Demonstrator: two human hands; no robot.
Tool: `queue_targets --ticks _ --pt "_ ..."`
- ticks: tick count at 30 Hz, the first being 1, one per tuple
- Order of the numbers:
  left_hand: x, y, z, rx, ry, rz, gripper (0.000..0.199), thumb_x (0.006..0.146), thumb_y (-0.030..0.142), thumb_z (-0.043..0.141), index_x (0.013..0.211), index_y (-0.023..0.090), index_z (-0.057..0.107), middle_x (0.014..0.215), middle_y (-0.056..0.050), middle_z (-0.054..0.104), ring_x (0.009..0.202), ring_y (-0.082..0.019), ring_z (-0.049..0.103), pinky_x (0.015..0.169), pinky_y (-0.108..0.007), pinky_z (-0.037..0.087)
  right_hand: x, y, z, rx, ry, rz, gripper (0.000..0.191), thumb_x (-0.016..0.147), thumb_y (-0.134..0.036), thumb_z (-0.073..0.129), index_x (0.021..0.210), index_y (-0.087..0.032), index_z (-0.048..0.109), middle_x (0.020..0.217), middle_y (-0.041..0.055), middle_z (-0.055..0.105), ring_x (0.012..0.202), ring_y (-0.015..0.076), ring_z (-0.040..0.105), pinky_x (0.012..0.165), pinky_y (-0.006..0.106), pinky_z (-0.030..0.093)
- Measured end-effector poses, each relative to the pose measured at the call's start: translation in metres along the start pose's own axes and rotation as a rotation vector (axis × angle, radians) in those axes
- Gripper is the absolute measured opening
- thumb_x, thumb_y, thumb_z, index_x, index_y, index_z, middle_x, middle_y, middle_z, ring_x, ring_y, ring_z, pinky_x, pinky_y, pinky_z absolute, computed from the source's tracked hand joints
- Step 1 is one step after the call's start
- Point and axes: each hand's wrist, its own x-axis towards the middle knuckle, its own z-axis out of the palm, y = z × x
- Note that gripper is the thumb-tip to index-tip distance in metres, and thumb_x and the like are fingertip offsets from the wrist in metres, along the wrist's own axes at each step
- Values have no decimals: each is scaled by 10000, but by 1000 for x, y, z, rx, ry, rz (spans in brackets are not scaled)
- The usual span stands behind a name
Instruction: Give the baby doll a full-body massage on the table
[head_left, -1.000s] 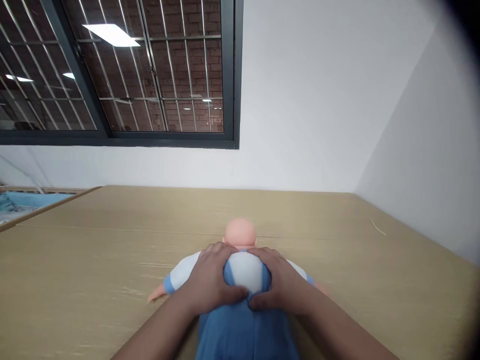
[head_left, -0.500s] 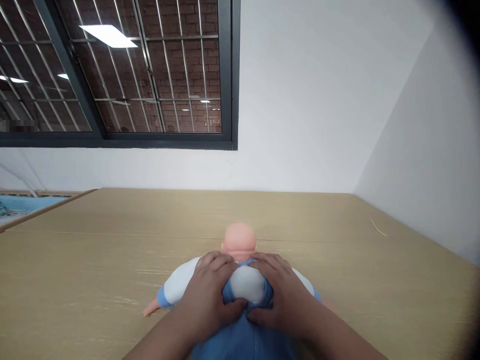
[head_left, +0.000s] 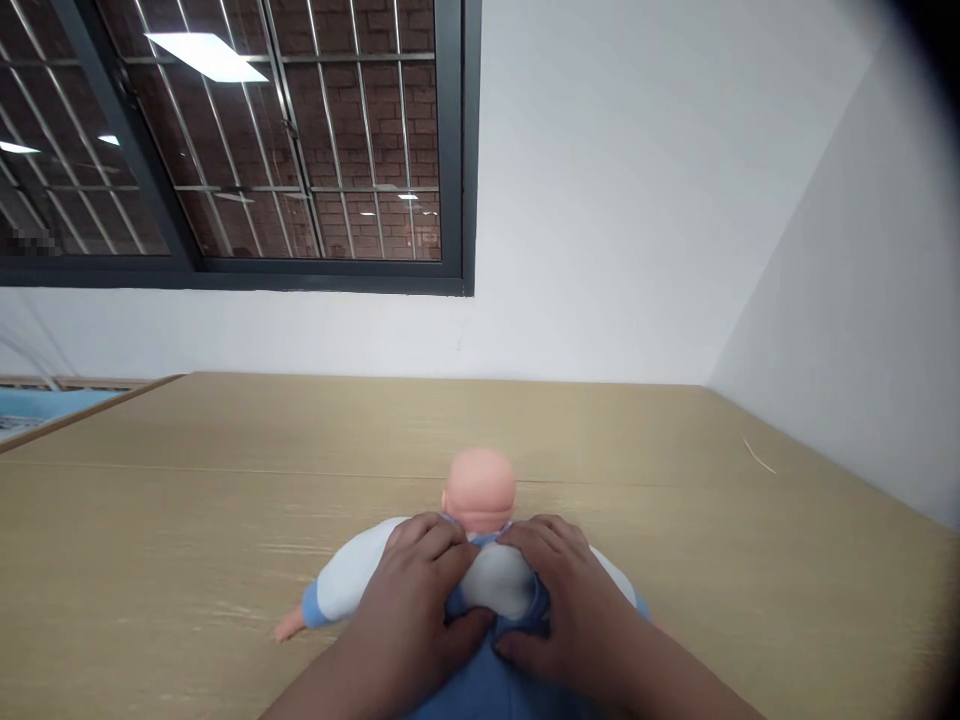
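Observation:
A bald baby doll (head_left: 481, 488) lies with the back of its head towards me, its white sleeves with blue cuffs spread to both sides. It wears blue clothing with a white patch on the upper back. My left hand (head_left: 427, 590) presses on the left side of that back, fingers over the shoulder and thumb near the middle. On the right side, my right hand (head_left: 562, 595) lies in the same way. Cloth is bunched between the thumbs and fingers of both hands. The doll's legs are out of view.
The doll rests on a wide tan tabletop (head_left: 337, 420). A thin pale strip (head_left: 759, 456) lies at the right. Behind stand a white wall (head_left: 600, 200) and a barred window (head_left: 315, 130). Something light blue (head_left: 52, 403) shows past the left edge.
The camera view has shifted slightly. Both hands sit a little lower in the picture, still on the doll's back, and the doll's left-side arm appears slightly further out.

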Motion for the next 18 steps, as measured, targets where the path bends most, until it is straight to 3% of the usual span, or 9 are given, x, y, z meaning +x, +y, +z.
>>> queue_targets --ticks 3,7,10,13,18 --pt "0 -2 4 -5 6 -20 482 682 216 809 1135 305 671 1148 -15 622 1156 -275 474 1023 -432 371 0 1 1 -15 -6 -9 814 614 -365 834 1362 -344 512 1297 7 576 1204 277 449 1057 430 330" --pt "0 -4 8 -7 34 -68 657 664 238 797 1284 302 591 1235 -50 586 1191 -305 462 1064 -476 349 1 -1 -1 -21 -36 -8 750 610 -373 827 1310 -353 558 1262 12 570 1188 272 458 1058 425 337" --pt "-1 -2 9 11 -9 -76 612 684 275 782 1270 314 610 1221 -62 573 1183 -317 465 1057 -498 355 0 -4 -3 -33 -46 9 692 618 -382 812 1273 -355 592 1238 20 567 1182 275 465 1053 427 354" --pt "-3 0 8 22 -14 -79 578 685 245 759 1242 327 629 1231 -57 560 1193 -311 461 1052 -495 366 -2 -5 -1 -58 -48 10 714 627 -385 792 1310 -354 584 1332 32 533 1249 301 432 1088 456 337" --pt "-7 3 9 54 7 -51 539 689 194 702 1208 331 655 1295 -39 564 1244 -312 442 1076 -496 369 -7 0 5 -95 -92 15 840 668 -408 755 1455 -375 464 1521 -13 428 1414 347 277 1193 532 179"
